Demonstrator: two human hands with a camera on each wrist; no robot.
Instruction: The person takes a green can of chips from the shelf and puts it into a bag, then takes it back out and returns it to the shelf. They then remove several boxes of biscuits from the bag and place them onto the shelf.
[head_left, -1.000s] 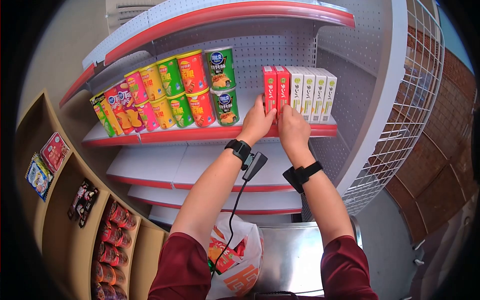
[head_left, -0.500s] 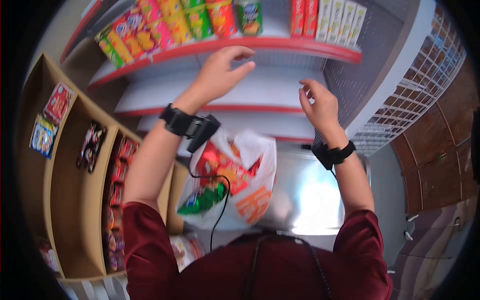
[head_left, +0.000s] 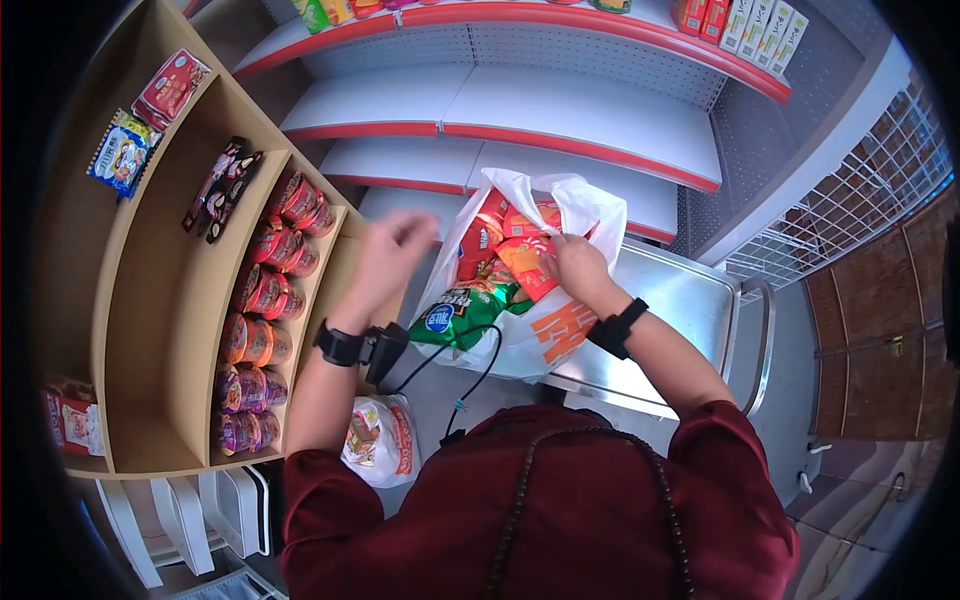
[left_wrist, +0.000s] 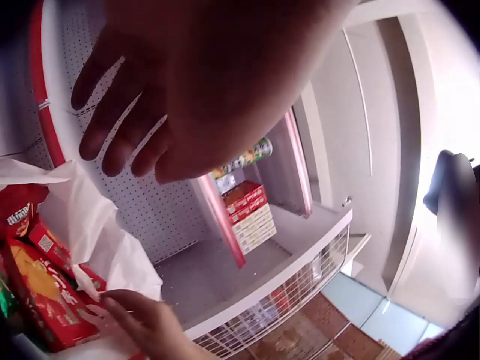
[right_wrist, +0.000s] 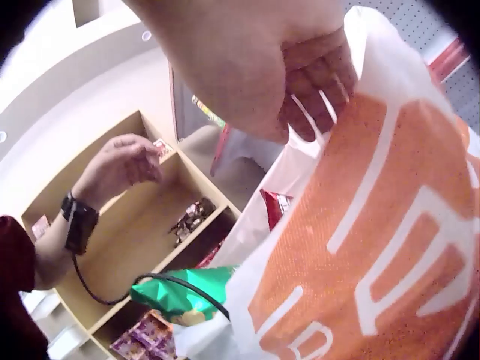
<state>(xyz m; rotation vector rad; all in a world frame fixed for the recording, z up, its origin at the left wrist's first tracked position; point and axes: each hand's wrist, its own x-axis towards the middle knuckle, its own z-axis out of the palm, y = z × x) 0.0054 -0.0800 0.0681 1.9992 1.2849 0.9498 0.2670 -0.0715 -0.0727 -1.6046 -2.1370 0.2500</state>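
A white plastic bag with orange lettering (head_left: pixel 562 333) stands on a metal cart top. Inside it lie a green snack packet (head_left: pixel 455 314) and several red packets (head_left: pixel 482 245), one with an orange patch. My right hand (head_left: pixel 583 270) grips the bag's right rim, fingers curled over the plastic; in the right wrist view part of the fingers is hidden by the bag. Left of the bag, my left hand (head_left: pixel 388 258) is in the air, blurred, its fingers loosely bent around nothing. The left wrist view shows its fingers (left_wrist: pixel 112 139) spread apart.
Wooden shelves (head_left: pixel 150 330) with instant-noodle cups (head_left: pixel 262 290) stand at left. White shelving with red edges (head_left: pixel 590 150) rises ahead, red and white boxes (head_left: pixel 755 35) on its upper tier. A second bag (head_left: pixel 382 440) sits low at left. A metal cart (head_left: pixel 670 320) is at right.
Both hands have left the red boxes on the shelf and come down toward the bag. The right hand has taken its rim. The head view has tilted down, showing more of the bag.
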